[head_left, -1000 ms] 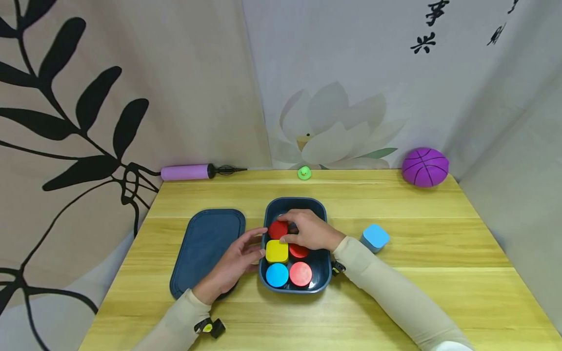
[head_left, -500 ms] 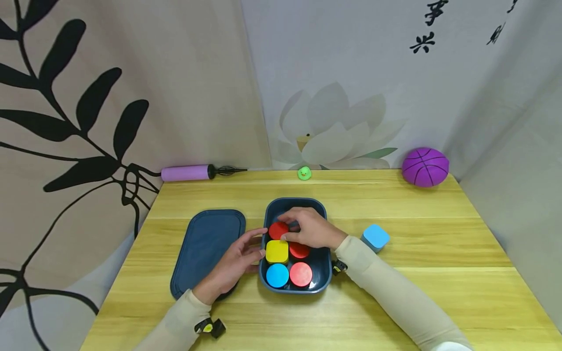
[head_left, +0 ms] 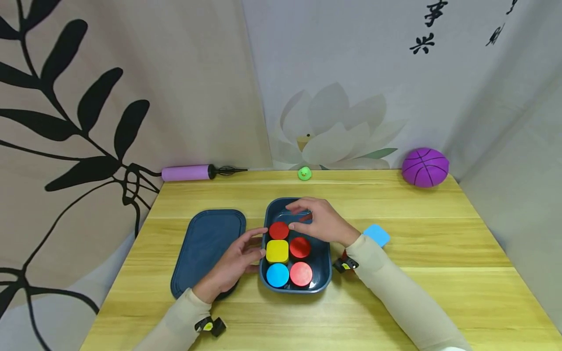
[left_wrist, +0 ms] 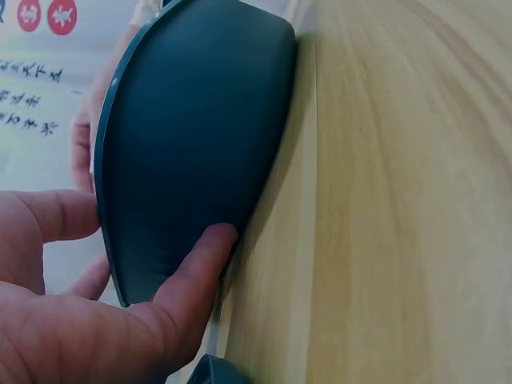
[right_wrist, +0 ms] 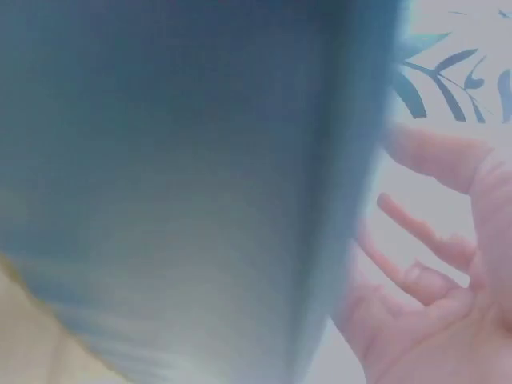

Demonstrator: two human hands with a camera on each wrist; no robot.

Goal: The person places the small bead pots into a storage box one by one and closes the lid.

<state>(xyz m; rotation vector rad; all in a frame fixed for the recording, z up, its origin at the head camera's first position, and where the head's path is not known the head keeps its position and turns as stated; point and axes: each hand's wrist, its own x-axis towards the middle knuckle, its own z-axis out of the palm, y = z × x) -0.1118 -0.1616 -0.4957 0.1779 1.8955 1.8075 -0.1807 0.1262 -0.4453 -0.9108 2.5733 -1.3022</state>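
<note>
A dark blue box (head_left: 328,273) sits mid-table with colored blocks inside. Its left column has a round red block (head_left: 278,230), a yellow square-topped block (head_left: 277,251) and a round blue block (head_left: 277,275). On the right are a second round red block (head_left: 300,247) and a pink round block (head_left: 301,274). My left hand (head_left: 232,267) touches the box's left side; in the left wrist view its extended fingers rest against the rim and outer wall. My right hand (head_left: 324,222) hovers over the far right part of the box, fingers spread and holding nothing, thumb tip close beside the far red block.
The dark blue lid (head_left: 208,246) lies left of the box, partly under my left hand. A light blue block (head_left: 376,235) stands to the right, partly hidden by my right sleeve. Along the back are a purple pump (head_left: 186,173), a green duck (head_left: 304,173) and a purple ball (head_left: 425,167).
My right hand has let go of the far red block and moved slightly right and away, its fingers spreading. The red block stays in the box. My left hand has not moved.
</note>
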